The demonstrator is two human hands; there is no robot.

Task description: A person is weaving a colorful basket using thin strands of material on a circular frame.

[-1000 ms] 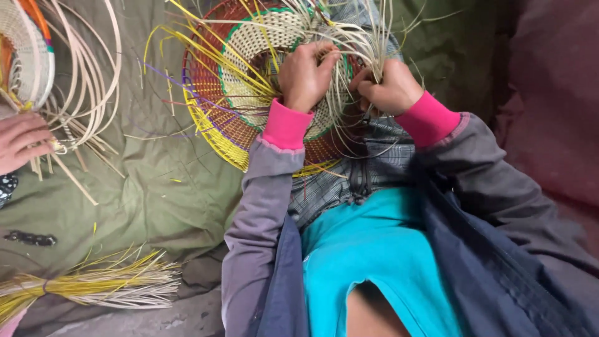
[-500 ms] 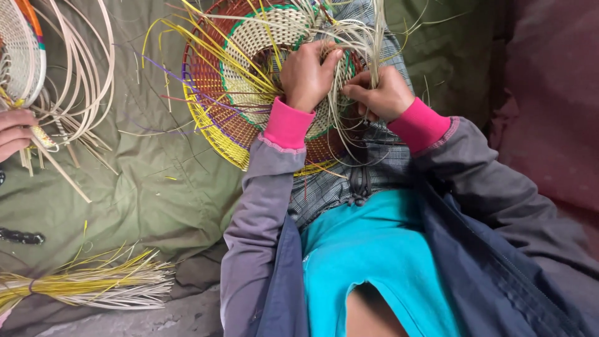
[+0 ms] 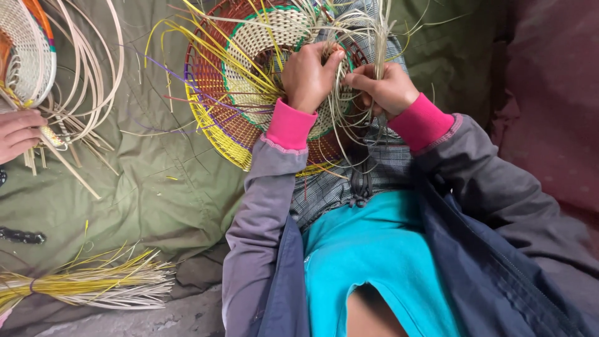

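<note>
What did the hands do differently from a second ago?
Very little changed. The left hand and right hand kept pinching the pale strands at the half-woven basket, fingers shifting only slightly. At the left edge, another person's hand slid a bit toward the edge, still gripping cane strips. The yellow fibre bundle and green cloth stayed as they were.

The round woven basket [image 3: 249,87] lies on the cloth [image 3: 156,200], under both hands; left hand [image 3: 307,78] sits just left of right hand [image 3: 384,87]; a strand bundle [image 3: 87,284] lies nearer, far left; another person's hand [image 3: 17,134] rests at the left edge.
</note>
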